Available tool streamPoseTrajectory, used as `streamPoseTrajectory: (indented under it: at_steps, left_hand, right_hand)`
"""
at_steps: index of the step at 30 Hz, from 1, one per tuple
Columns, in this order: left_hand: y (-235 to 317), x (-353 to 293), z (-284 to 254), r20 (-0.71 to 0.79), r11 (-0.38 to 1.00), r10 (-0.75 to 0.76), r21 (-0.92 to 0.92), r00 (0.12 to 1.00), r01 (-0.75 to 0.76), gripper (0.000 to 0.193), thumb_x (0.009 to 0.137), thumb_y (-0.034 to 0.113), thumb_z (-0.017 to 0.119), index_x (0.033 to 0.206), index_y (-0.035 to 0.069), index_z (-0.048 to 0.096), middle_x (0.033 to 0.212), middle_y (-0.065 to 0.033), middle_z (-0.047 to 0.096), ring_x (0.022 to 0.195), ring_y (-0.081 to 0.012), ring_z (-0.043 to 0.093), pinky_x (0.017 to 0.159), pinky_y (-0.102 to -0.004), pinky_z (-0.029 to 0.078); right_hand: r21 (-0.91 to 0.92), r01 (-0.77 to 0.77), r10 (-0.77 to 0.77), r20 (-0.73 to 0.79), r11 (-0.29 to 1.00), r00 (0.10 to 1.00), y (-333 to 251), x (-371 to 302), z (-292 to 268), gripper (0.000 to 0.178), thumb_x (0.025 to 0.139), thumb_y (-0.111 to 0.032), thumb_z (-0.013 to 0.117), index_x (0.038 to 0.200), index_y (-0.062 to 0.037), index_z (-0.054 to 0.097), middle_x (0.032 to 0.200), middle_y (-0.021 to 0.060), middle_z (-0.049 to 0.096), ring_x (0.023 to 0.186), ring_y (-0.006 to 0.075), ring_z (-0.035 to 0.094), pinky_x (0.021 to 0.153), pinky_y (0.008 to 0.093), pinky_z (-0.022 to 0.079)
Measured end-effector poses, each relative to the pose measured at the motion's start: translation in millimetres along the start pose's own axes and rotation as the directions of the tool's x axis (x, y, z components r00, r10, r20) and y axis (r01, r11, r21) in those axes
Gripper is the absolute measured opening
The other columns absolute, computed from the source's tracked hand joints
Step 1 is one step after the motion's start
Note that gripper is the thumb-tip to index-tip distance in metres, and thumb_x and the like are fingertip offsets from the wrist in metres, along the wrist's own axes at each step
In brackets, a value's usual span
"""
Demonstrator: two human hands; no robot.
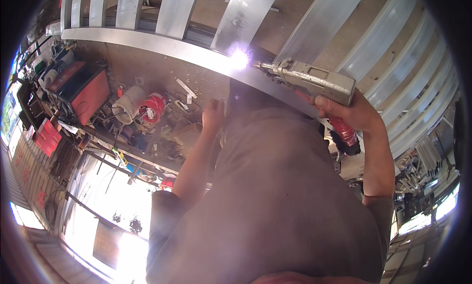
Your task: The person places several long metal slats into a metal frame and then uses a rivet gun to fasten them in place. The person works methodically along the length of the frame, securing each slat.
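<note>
A metal welding gun (309,78) with a red-wrapped handle is in my right hand (337,112), the fingers closed around the grip. Its nozzle points left at a bright arc glare (239,60), which hides the exact contact spot. The glare lies on the joint between a long metal rail (142,40) and one of several wide slats (246,13) of a silvery slatted panel. My left hand (213,114) hangs beside my leg, below the rail, its fingers curled in with nothing visible in them.
On the left, a red and black machine (81,89) stands near a whitish bucket (130,104) and a red bucket (153,107). Scraps, including a pale strip (187,87), litter the floor. Stacked metal lengths (428,156) lie at the far right.
</note>
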State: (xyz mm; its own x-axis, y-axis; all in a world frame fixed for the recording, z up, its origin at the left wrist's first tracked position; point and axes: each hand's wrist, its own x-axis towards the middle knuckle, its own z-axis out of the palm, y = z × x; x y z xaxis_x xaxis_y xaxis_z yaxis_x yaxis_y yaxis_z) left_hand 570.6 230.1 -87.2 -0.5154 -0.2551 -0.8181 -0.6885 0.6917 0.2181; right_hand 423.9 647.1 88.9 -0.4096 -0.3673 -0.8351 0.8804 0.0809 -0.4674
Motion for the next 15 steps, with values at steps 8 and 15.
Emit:
streamPoseTrajectory:
  at_steps: [8,15]
  left_hand:
    - [-6.2,-10.1,16.1,0.087,0.997,-0.071,0.02,0.994,0.069,0.028,0.093,0.022,0.066,0.116,0.005,0.069,0.097,-0.0142,0.073,0.093,-0.0247,0.071,0.085,-0.0371,0.055]
    - [5.1,-20.5,21.4,0.11,0.998,-0.057,0.009,0.992,0.057,0.033,0.094,0.023,0.069,0.123,0.006,0.068,0.101,-0.0152,0.073,0.095,-0.0244,0.071,0.086,-0.0372,0.055]
  right_hand:
    - [-0.092,0.034,-0.029,0.059,0.995,0.998,3.9,9.1,-0.8,0.059,0.096,-0.037,0.075,0.141,-0.0018,0.059,0.117,0.0042,0.073,0.079,0.0124,0.06,0.071,0.0306,0.055]
    - [-0.11,0.007,0.0,0.066,0.994,0.998,3.1,7.2,-4.7,0.061,0.096,-0.037,0.075,0.143,-0.003,0.057,0.122,0.0061,0.072,0.09,0.0133,0.064,0.074,0.0309,0.056]
